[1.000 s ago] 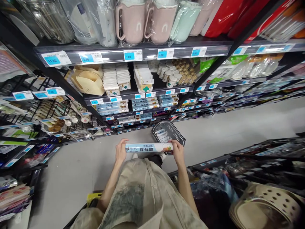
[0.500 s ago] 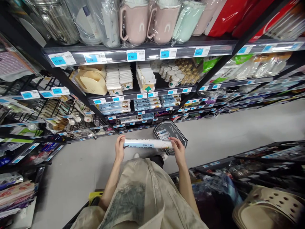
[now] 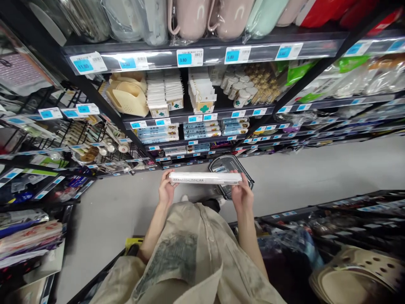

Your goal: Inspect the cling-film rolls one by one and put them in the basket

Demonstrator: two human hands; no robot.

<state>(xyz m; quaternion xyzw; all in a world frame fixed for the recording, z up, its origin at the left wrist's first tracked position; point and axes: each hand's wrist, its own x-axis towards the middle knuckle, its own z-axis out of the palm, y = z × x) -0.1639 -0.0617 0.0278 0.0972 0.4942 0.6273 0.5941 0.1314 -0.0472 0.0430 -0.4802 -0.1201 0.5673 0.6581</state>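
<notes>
A long white roll of cling film (image 3: 205,178) lies level across both hands in front of my body, a side with rows of small print facing up. My left hand (image 3: 166,188) is closed around its left end. At the other end, my right hand (image 3: 242,192) grips it with fingers and thumb. Behind the right part of the roll, a dark shopping basket (image 3: 228,162) stands on the floor, partly hidden; pale packs show inside it. Similar blue-and-white rolls (image 3: 202,130) lie stacked on a lower shelf ahead.
A black shelf unit (image 3: 202,59) fills the view ahead, with pink mugs (image 3: 191,19) on top and beige scoops (image 3: 129,98) below. Hanging utensils (image 3: 95,145) are at left. Another shelf row with beige baskets (image 3: 354,272) stands at lower right. Grey floor (image 3: 291,177) runs between.
The roll has been turned about its length, so its blue printed label has given way to a white side with small text. The view has shifted slightly; both hands still hold the ends.
</notes>
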